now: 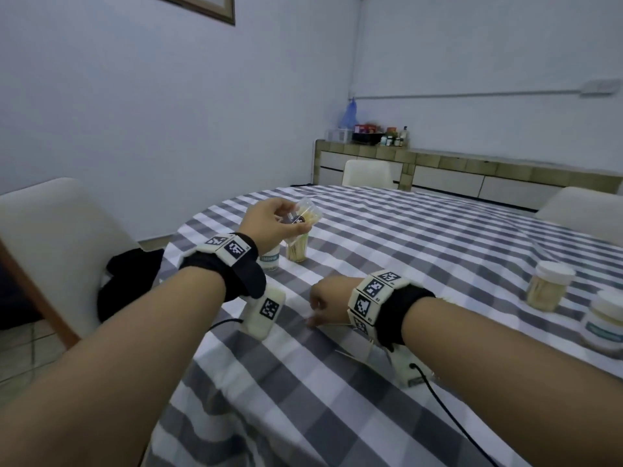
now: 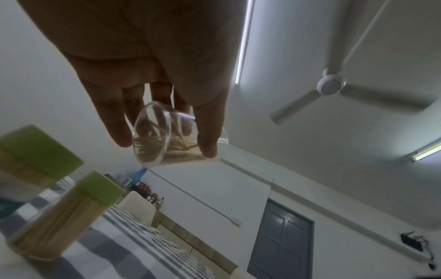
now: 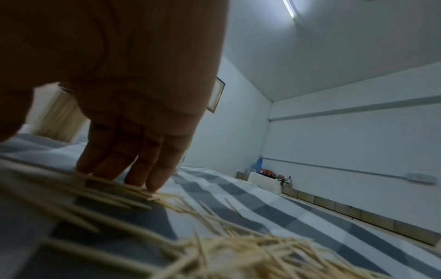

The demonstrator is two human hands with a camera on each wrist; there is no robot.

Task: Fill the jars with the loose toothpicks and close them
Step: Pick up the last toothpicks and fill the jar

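Note:
My left hand (image 1: 293,220) holds a clear lidless jar (image 1: 306,213) tipped on its side above the table, thumb and fingers round its wall; it is partly filled with toothpicks (image 2: 167,149). Under that hand stand two jars (image 1: 296,249) packed with toothpicks, green-lidded (image 2: 97,186) in the left wrist view. My right hand (image 1: 315,313) is down on the checked tablecloth (image 1: 421,237), its straight fingertips (image 3: 155,185) touching loose toothpicks (image 3: 238,251) spread on the cloth; the thumb stays apart.
Two white-lidded jars (image 1: 549,284) of toothpicks stand at the table's right edge. White chairs (image 1: 50,237) sit at the left, far side and right. A black cloth (image 1: 131,281) lies on the left chair. A low counter (image 1: 472,170) runs along the far wall.

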